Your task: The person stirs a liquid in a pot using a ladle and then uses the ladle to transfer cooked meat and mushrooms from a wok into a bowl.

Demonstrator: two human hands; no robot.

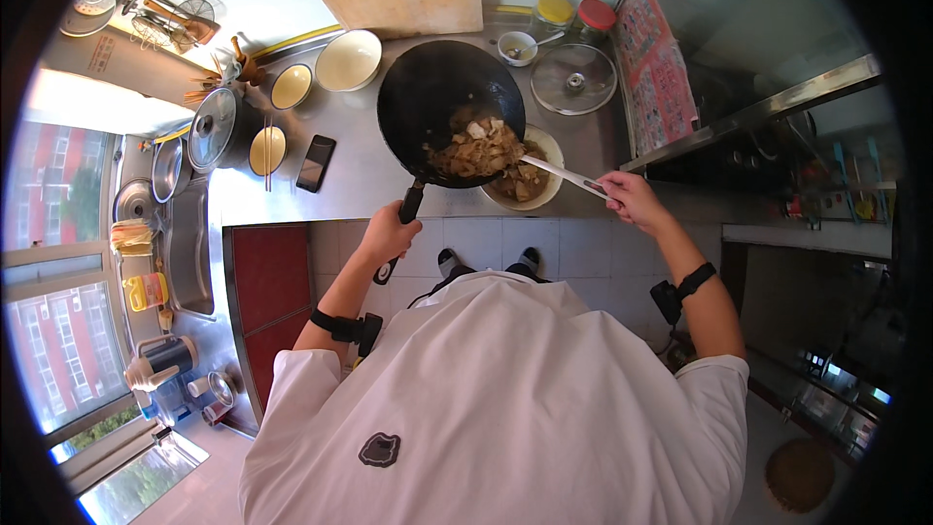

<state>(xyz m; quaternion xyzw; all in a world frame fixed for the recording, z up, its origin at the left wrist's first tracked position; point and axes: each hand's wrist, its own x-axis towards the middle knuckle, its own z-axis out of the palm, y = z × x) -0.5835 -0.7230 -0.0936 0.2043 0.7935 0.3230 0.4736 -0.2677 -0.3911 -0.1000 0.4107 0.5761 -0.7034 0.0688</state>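
My left hand (391,235) grips the black handle (412,203) of a dark wok (419,98), which is tilted to the right over the counter. Cooked food (477,146), brownish with pale pieces, lies at the wok's lower right rim. Under that rim stands a large cream bowl (550,193) with some of the same food (521,182) in it. In my right hand (634,198) is the pale handle of a cooking utensil (561,173). Its working end is hidden at the food by the rim.
Behind the wok are another cream bowl (350,62), a small white bowl with a spoon (516,47) and a glass lid (574,80). Leftward lie a phone (316,163), chopsticks across a yellow bowl (267,153) and a lidded pot (217,127). A sliding glass panel (743,117) bounds the right.
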